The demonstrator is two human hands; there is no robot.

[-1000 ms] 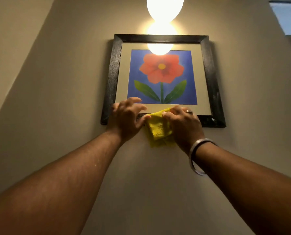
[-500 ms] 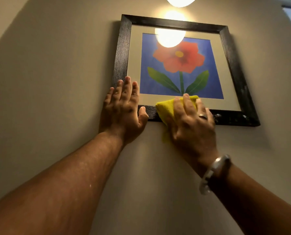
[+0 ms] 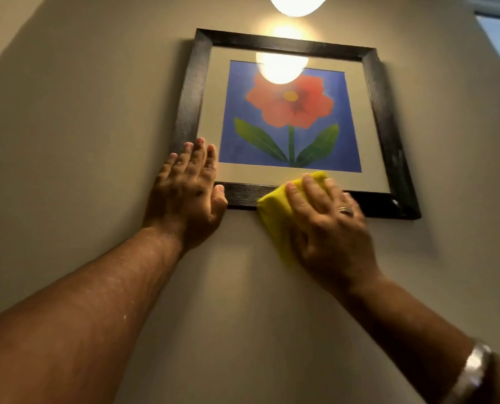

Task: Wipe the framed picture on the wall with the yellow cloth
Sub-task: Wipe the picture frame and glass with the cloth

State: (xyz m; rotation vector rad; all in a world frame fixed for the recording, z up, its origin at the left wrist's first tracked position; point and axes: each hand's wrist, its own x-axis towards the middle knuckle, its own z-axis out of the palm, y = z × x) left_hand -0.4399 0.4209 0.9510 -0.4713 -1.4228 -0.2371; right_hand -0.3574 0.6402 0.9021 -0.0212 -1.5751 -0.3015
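Wiping seems just begun: the right hand (image 3: 327,228), fingers flat, presses the folded yellow cloth (image 3: 275,211) on the bottom rail of the wall-hung black-framed flower picture (image 3: 291,118). The left hand (image 3: 187,193), fingers straight, braces its lower-left corner. Next, probably, a sweep upward across its face.

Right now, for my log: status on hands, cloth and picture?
Left hand flat on lower left corner of picture. Right hand pressing yellow cloth on its bottom edge. Nothing in the way.

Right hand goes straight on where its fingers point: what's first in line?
The right hand, flat on the yellow cloth, points up, slightly left: first the cream mat, then the green leaf. Likely flat glass, nothing raised before the top rail.
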